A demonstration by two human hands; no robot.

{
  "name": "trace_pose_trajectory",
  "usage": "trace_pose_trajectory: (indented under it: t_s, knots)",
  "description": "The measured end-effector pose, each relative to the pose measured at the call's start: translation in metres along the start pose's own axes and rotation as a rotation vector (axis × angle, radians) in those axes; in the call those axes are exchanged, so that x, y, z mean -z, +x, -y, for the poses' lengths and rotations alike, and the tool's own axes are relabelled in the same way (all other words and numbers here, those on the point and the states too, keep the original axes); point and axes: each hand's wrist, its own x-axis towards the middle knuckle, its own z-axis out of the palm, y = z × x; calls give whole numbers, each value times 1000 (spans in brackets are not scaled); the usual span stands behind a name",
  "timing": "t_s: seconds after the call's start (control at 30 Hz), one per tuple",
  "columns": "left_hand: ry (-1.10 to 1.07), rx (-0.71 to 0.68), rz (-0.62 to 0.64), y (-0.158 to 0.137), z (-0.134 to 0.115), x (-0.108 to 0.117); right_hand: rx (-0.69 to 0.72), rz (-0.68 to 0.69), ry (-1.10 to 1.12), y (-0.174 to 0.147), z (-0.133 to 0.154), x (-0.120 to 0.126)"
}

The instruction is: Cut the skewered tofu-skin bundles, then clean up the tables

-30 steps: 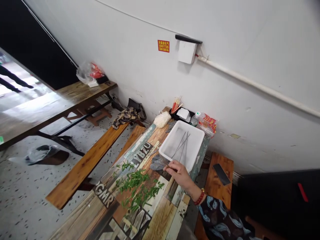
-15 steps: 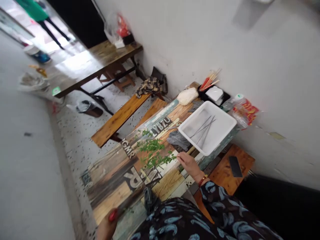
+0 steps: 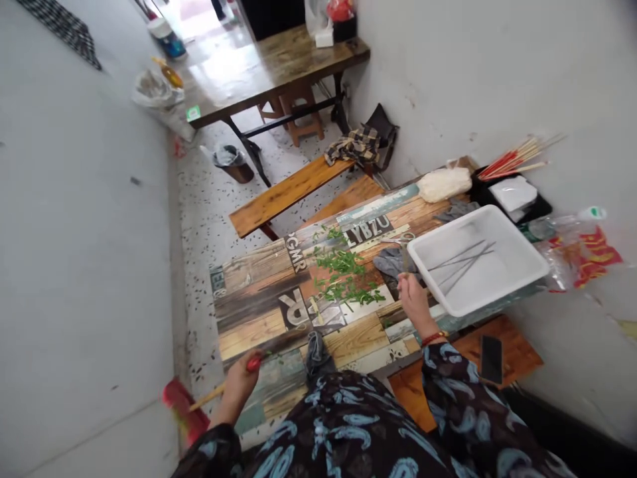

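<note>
My left hand (image 3: pixel 241 382) is closed at the table's near left edge around a small red object (image 3: pixel 253 363); its kind is hard to make out. A thin dark part and a bit of green show just past it. My right hand (image 3: pixel 413 300) hovers over the table beside the white tray (image 3: pixel 423 265), fingers pinched together. Whatever lies between those fingertips is too small to name. Cut green stems and leaves (image 3: pixel 343 262) lie scattered on the patterned table (image 3: pixel 259 295), left of my right hand. Several thin dark rods (image 3: pixel 465 262) rest inside the tray.
Grey gloves (image 3: pixel 391 263), scissors (image 3: pixel 405 239) and a pale bag (image 3: pixel 444 184) lie near the tray. A black box with red-tipped sticks (image 3: pixel 512 159) stands by the wall. A phone (image 3: pixel 491 358) rests on the right bench. A red broom or dustpan (image 3: pixel 184 408) is at lower left.
The view has turned left and down, so the table appears farther right. My right hand has moved away from the greens toward the tray. My left hand still grips the red object.
</note>
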Motion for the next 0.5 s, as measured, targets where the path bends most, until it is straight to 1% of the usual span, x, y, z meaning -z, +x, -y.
trace_pose_trajectory:
  t_s: [0.1,0.2,0.3,0.4,0.5]
  knots:
    - [-22,-16,-35,3,23,-5,-20,38,-107,0,3,-17]
    - [-31,-63,-28,8,36,-7,-32,9,-161,7,7,-24]
    - [-35,-101,-41,8,37,-6,-52,0,-248,29,12,-24]
    - [-51,-103,-54,6,34,-6,-112,71,-398,52,14,-26]
    - [-61,-112,-63,5,33,-9,-183,127,-536,57,9,-29]
